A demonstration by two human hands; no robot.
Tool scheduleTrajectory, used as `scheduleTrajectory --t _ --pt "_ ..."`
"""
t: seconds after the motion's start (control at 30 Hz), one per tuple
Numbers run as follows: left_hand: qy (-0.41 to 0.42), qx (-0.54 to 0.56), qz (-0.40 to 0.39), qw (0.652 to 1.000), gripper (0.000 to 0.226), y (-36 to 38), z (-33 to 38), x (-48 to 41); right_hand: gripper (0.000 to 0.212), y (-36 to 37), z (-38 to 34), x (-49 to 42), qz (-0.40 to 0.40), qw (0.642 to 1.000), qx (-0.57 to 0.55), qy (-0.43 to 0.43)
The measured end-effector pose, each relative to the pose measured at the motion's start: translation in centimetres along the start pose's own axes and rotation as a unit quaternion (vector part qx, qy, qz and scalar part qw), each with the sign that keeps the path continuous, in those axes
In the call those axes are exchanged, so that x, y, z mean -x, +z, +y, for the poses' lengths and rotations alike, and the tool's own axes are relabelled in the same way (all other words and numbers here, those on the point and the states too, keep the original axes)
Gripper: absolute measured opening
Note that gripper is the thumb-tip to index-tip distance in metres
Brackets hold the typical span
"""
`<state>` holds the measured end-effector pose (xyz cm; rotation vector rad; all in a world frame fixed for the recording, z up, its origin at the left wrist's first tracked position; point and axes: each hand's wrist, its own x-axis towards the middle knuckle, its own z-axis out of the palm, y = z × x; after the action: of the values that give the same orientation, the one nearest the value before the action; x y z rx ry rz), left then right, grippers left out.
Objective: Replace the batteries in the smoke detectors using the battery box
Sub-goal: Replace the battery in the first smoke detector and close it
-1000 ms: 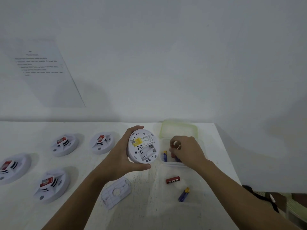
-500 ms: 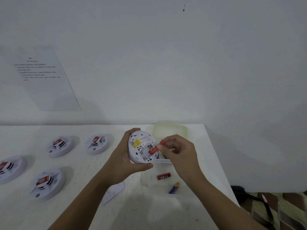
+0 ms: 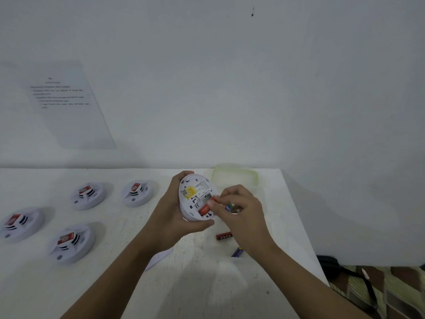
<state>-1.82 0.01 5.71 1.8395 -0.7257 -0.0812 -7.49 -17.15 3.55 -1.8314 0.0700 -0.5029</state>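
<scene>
My left hand (image 3: 171,217) grips a white smoke detector (image 3: 195,194) tilted up with its back facing me, yellow label showing. My right hand (image 3: 241,215) pinches a red battery (image 3: 205,207) and holds it against the detector's battery slot. The clear battery box (image 3: 235,178) sits just behind, mostly hidden by my right hand; a purple battery (image 3: 229,207) shows inside it. On the table lie a loose red battery (image 3: 224,236) and a purple battery (image 3: 236,252), the latter partly under my right wrist.
Several other white smoke detectors (image 3: 135,193) with red tags rest on the white table (image 3: 115,284) to the left. A white detector cover plate (image 3: 161,257) peeks out under my left forearm. A printed sheet (image 3: 66,104) hangs on the wall. The table's right edge drops to a patterned floor.
My right hand left the battery box with a red battery and brought it to the back of the detector, now lower into the slot. My view shifted slightly right.
</scene>
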Motion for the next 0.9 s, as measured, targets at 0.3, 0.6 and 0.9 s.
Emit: scheduleTrajectory --t 0.3,0.6,0.9 --pt "-0.004 -0.031 -0.016 0.999 0.087 -0.8 -0.6 -0.2 0.029 -1.0 -1.3 -0.7 -0.108 0.989 -0.053 0.082" --pt "-0.019 -0.029 -0.021 0.999 0.094 -1.4 -1.6 -1.0 0.028 -2.1 3.2 -5.3 -0.036 0.979 -0.05 0.192" --pt "-0.038 -0.037 0.003 0.999 0.093 -2.4 -3.9 -2.1 0.025 0.5 7.7 -9.6 -0.222 0.894 0.378 0.09"
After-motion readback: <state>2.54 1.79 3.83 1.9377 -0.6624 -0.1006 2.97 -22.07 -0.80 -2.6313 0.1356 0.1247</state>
